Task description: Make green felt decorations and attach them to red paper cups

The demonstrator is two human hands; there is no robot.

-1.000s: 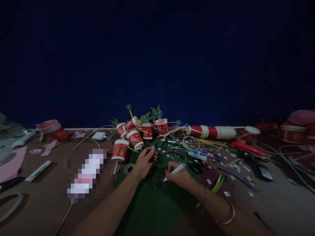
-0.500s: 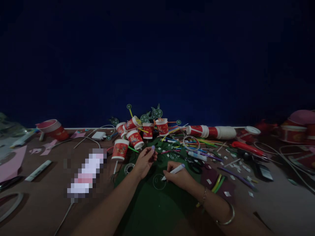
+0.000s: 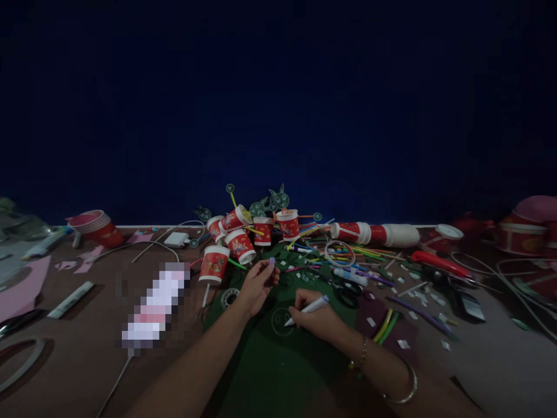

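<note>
My right hand [image 3: 315, 316] is closed round a white marker pen [image 3: 312, 306]. The pen's tip rests on a dark green sheet [image 3: 270, 366], at a small circle [image 3: 281, 321] drawn in white. My left hand [image 3: 257, 283] hovers just left of it, fingers pinched on a small pale cap [image 3: 271, 262]. Both forearms reach in from the bottom of the view. A bangle sits on my right wrist.
Several red printed paper cups [image 3: 237, 244] lie tipped behind my hands, some with straws and green cut-outs. Coloured straws [image 3: 348, 255], paper scraps, scissors [image 3: 346, 293] and a red cutter [image 3: 435, 262] spread to the right. A stack of cups [image 3: 93, 227], a charger [image 3: 176, 239] and pink paper lie left.
The pen's tip has slid slightly left across the drawn circle. My left hand has stayed put with the cap.
</note>
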